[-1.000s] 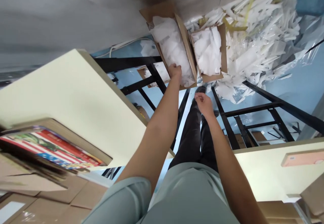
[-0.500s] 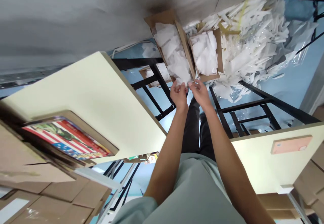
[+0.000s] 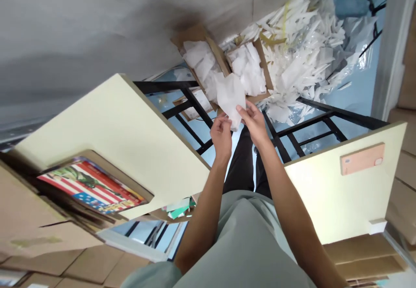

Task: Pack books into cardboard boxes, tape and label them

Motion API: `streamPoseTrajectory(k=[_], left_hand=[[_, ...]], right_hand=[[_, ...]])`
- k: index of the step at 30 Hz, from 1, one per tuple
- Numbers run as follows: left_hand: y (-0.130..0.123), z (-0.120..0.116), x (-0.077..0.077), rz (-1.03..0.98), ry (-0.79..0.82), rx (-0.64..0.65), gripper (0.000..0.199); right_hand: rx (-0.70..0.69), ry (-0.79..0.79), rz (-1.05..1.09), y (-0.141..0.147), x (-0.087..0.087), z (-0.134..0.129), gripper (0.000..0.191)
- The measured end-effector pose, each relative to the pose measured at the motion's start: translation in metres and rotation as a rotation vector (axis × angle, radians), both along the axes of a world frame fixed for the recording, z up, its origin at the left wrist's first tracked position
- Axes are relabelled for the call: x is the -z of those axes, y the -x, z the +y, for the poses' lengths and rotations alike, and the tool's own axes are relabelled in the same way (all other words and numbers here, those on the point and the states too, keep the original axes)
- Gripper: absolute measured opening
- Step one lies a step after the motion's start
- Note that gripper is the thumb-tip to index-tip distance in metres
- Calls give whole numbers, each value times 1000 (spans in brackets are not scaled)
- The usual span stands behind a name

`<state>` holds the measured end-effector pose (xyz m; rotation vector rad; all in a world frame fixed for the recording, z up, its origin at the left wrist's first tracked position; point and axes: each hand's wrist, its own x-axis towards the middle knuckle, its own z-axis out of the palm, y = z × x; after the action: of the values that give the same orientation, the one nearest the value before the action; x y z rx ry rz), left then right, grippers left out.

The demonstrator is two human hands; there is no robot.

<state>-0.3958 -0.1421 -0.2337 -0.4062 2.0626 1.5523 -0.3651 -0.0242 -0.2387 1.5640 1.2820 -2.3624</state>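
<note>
Both hands hold a thin, whitish, slightly see-through paper sheet (image 3: 231,95), which could be a flat sleeve. My left hand (image 3: 222,138) pinches its lower left corner. On the other side, my right hand (image 3: 255,124) grips the lower right edge, with the thumb lying on top. Just beyond the hands, an open cardboard box (image 3: 217,54) is filled with similar white sheets. Beside it, a second cardboard box (image 3: 264,64) holds more of them. The held sheet covers part of the near end of the first box.
White scraps (image 3: 302,58) are heaped on the blue floor at upper right. A cream tabletop (image 3: 130,127) at left bears a cardboard tray with a flag-printed picture (image 3: 97,184). At right, another cream tabletop (image 3: 325,192) carries a pink box (image 3: 362,158). Black metal frames (image 3: 195,106) stand between them.
The sheet now stands out unfolded between my hands, where before only fingertips met at the box's edge. My right hand has shifted its grip to the sheet's side. The view has turned slightly.
</note>
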Motion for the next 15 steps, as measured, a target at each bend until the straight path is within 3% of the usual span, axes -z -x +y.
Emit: streamPoseTrajectory(k=[3,5,10,13,15], left_hand=[[-5,14,-27,-42,-135,57,25],[-9,28,-48,-71,-219,169,28],[-31,69,-105,-198,-372,663,27],[-59,92,-127,-227,-394,947,23],[-86,106,-133,-273,-390,1115,24]], right_hand=[[83,-113,13,-25,-39,17,64],[138,-207,10,-50,-68,30,58],[296,-325,-1,-138,-138,57,58],[416,-342,3,-202,-160,58,71],[510,-352,-18,-245,-165,53,74]])
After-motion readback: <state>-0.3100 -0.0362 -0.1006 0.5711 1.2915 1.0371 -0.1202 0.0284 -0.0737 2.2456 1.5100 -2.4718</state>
